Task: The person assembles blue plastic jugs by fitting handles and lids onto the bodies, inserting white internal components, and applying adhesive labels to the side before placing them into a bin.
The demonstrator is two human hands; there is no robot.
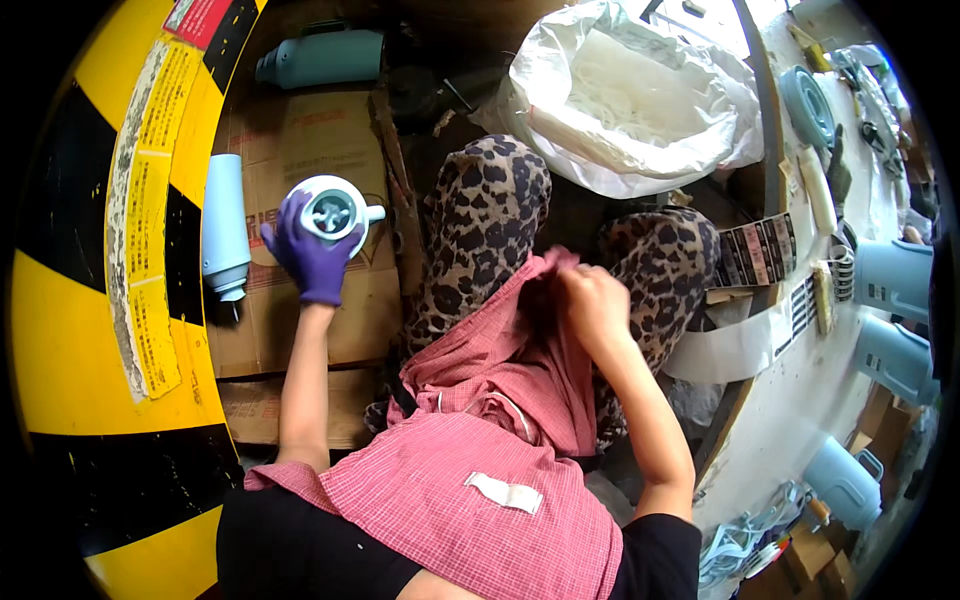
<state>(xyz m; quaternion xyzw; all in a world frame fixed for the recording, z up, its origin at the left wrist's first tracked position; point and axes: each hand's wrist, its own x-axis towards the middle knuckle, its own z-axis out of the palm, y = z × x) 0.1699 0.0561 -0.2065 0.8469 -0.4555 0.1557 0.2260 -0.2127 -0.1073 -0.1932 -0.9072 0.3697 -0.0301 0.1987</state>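
Two hands work: the purple-gloved left hand [310, 256] grips the white, round, handled vessel [352, 193] over brown cardboard [365, 310]; the bare right hand [592, 300] pinches pink checked cloth [540, 345]. Best keep fingers clear of the vessel's mouth.

Probably a workshop, judging by the hazard-striped panel [70, 330], cluttered workbench [785, 400] and several matching blue mugs [895, 275].

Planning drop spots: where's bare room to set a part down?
Cardboard, between the teal cylinder and the handled cup in the left hand; also mid-length on the white worktable, left of the blue jugs. Crowded: the worktable's far end, with a blue ring and pale rod.
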